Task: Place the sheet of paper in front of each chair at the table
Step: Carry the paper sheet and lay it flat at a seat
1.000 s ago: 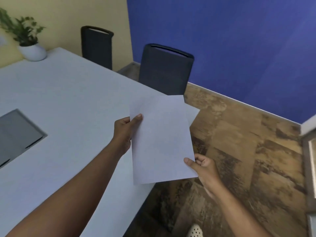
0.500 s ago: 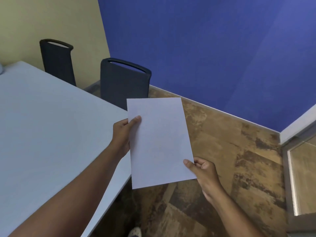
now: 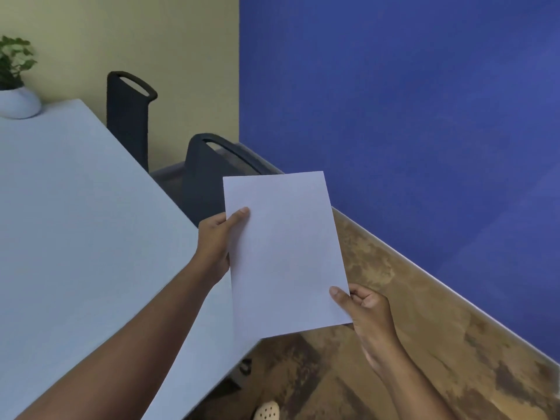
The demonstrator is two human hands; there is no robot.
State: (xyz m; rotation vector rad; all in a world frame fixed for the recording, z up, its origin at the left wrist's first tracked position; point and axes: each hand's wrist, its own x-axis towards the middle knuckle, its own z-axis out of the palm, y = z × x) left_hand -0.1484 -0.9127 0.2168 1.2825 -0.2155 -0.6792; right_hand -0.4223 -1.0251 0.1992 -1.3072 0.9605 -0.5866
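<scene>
A blank white sheet of paper [image 3: 285,253] is held up in the air past the right edge of the white table [image 3: 75,222]. My left hand [image 3: 216,241] pinches the sheet's left edge, thumb on top. My right hand [image 3: 366,310] grips its lower right corner. Two dark chairs stand along the table's right side: the nearer chair [image 3: 203,177] is partly hidden behind the paper, and the farther chair [image 3: 127,116] stands against the yellow wall. No paper lies on the visible part of the table.
A potted plant in a white pot [image 3: 16,98] sits at the table's far left corner. A blue wall [image 3: 409,116] runs along the right, over brown patterned floor [image 3: 394,344]. A light shoe [image 3: 266,410] shows at the bottom edge.
The view has swung left and tilted, so the potted plant is back in sight and the chairs sit more centrally. Both hands keep the same grip on the sheet.
</scene>
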